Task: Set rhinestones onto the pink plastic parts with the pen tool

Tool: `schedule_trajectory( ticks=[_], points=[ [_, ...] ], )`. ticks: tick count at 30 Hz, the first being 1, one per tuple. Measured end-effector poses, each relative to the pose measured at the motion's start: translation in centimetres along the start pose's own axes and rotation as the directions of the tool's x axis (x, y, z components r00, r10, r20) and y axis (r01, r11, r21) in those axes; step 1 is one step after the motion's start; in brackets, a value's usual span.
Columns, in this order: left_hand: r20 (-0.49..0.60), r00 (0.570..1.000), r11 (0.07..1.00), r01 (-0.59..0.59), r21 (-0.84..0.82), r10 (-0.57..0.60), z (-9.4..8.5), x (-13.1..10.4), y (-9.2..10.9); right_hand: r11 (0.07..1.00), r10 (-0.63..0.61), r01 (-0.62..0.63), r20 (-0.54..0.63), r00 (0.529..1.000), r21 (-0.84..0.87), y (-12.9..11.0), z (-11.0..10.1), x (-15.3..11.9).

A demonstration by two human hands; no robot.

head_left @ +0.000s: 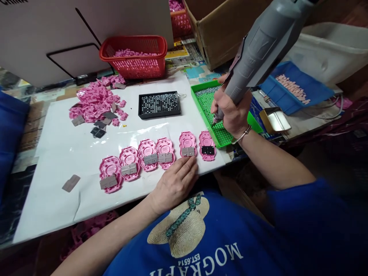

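1. White-topped counter [48,145], green perforated tray [204,109] on it
2. Grey electric screwdriver [253,57], clenched in the right hand [234,111], tip at that tray: hold it steady!
3. Left hand [176,184] grasping nothing, fingers against pink casing [188,138], second from right: brace it
4. Grey plate [188,151] on that casing: square it

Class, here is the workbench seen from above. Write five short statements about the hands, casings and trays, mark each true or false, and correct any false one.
1. The right hand grips a grey power tool. True.
2. The left hand holds the red basket. False: the left hand is beside the fifth casing from the left.
3. Six pink casings lie in a row. True.
4. The black tray is right of the green tray. False: the black tray is left of it.
5. The rightmost casing bears a black plate. True.
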State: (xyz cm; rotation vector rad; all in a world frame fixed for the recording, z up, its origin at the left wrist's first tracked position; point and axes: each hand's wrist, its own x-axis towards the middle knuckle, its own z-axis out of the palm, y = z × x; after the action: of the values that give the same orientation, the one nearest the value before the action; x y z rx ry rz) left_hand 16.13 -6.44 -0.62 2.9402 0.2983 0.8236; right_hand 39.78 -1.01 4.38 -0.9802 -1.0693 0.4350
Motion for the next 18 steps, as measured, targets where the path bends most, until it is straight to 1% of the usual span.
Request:
schedule_trajectory(
  ticks=[6, 11, 14, 16, 18],
  points=[
    [-0.003, 1.000, 1.000, -0.008, 0.004, 0.008, -0.08, 0.19, 0.07, 0.999, 0.028, -0.029, -0.003, 1.000, -0.038, 0.20, 0.18, 0.16],
    [-0.013, 1.000, 1.000, -0.001, 0.007, 0.001, -0.02, 0.09, 0.04, 0.998, -0.002, 0.002, 0.010, 1.000, -0.056, 0.55, -0.05, 0.25],
    [-0.012, 1.000, 1.000, 0.003, 0.002, -0.003, -0.06, 0.07, 0.02, 0.996, 0.015, -0.015, -0.001, 1.000, -0.090, 0.86, -0.08, 0.28],
    [-0.011, 1.000, 1.000, 0.008, -0.004, -0.008, -0.09, 0.10, 0.03, 0.995, 0.038, -0.039, -0.014, 0.999, -0.088, 0.93, -0.01, 0.26],
    [-0.013, 1.000, 1.000, 0.011, -0.008, -0.011, -0.10, 0.11, 0.04, 0.997, 0.031, -0.032, -0.022, 0.999, -0.065, 0.85, 0.06, 0.26]
  ],
)
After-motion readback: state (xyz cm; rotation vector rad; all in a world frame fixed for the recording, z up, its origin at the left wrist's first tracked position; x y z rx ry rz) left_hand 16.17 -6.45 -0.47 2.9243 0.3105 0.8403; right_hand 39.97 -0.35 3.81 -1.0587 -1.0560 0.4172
